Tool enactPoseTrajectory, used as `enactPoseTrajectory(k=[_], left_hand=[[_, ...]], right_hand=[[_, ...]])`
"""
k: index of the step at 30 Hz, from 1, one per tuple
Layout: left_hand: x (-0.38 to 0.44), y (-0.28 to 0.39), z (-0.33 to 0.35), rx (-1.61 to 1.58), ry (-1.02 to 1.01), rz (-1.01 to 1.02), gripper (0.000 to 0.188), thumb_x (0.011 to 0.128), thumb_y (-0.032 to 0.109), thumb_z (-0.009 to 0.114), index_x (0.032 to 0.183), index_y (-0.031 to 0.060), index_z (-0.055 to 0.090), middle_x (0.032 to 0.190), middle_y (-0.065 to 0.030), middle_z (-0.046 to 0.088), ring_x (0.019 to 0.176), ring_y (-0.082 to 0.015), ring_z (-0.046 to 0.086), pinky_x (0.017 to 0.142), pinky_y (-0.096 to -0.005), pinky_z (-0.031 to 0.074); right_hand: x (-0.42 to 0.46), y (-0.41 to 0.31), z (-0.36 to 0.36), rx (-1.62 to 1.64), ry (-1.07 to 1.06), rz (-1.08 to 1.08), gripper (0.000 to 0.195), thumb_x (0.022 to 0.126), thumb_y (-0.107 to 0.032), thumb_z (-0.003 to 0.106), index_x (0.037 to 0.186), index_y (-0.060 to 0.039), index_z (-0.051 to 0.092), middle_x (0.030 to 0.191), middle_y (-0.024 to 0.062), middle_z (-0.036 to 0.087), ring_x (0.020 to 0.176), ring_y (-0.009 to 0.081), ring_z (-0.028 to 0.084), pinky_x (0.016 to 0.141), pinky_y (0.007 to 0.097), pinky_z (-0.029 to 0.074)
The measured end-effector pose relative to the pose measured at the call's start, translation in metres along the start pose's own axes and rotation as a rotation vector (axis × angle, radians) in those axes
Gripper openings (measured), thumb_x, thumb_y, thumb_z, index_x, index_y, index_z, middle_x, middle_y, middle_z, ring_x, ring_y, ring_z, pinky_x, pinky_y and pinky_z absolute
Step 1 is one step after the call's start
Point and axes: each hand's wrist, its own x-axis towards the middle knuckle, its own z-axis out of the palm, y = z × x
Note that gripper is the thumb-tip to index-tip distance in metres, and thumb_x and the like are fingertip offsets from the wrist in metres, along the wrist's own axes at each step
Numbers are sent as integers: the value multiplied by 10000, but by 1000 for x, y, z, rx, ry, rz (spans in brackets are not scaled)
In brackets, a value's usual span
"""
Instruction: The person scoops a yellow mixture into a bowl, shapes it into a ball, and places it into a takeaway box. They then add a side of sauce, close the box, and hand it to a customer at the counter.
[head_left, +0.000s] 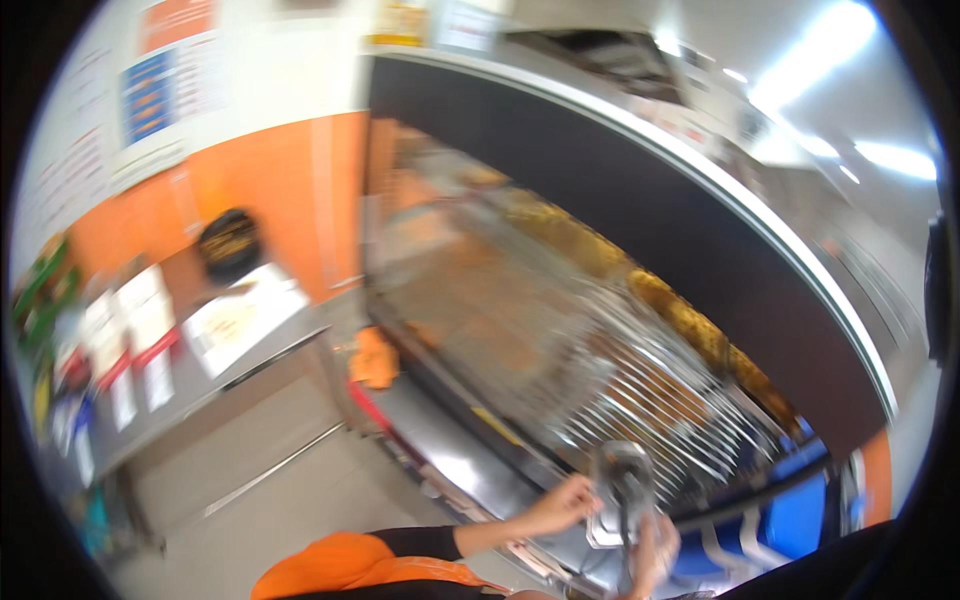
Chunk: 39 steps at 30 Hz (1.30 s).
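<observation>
A small rectangular metal container (606, 529) is in front of me, low in the view, with something dark inside. A dark, thin handle or cord seems to run down from it. My left hand (566, 504) reaches in from the left, its bent fingertips against the container's left side. On the lower right side, my right hand (658, 551) grips the container's edge. Blur hides the exact hold of both hands. Just beyond the container lies a rack of metal bars (660, 420) inside a glass-fronted display case (480, 300).
A dark panel (622, 180) with a pale edge tops the case. An orange cloth (373, 358) hangs at the case's left corner. Left of it, a steel table (247, 367) bears a white board (244, 319), a black bowl (229, 244) and tall white packs (146, 322). Blue containers (799, 517) stand at right.
</observation>
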Motion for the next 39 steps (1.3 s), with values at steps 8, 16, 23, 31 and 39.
enactPoseTrajectory(k=[8,16,23,31,39], left_hand=[[-162,51,-26,204,176,-32,323,884,260,618,1060,45,452,819,-19,546,731,-71,517,639,-238,444],[-398,176,-108,422,717,57,272,908,263,574,1069,68,473,831,-21,539,749,-102,513,656,-257,431],[-662,293,-159,647,1382,-45,257,924,281,538,1047,55,538,877,-34,590,837,-113,553,743,-271,447],[-923,334,-239,770,1964,188,222,924,200,522,979,-10,566,772,-76,638,733,-121,609,684,-269,482],[-1144,376,-338,668,2312,220,195,901,182,569,907,-8,526,709,-39,614,680,-104,597,626,-225,460]], right_hand=[[-119,-37,-4,-357,-557,-178,275,834,-269,630,828,3,588,708,75,589,617,153,532,557,325,432],[-252,-18,196,-587,-1003,-353,499,827,-397,594,1218,-110,478,1143,194,559,935,305,604,863,402,464],[-543,-107,325,224,-1551,-574,204,807,-152,650,696,-23,538,573,8,477,518,79,429,466,262,347],[-861,-113,494,338,-1859,-1029,344,792,-322,677,802,-4,545,682,111,478,573,190,425,539,335,376],[-1147,-145,599,88,-2260,-1152,394,842,-379,612,888,8,554,714,77,569,566,133,558,530,313,449]])
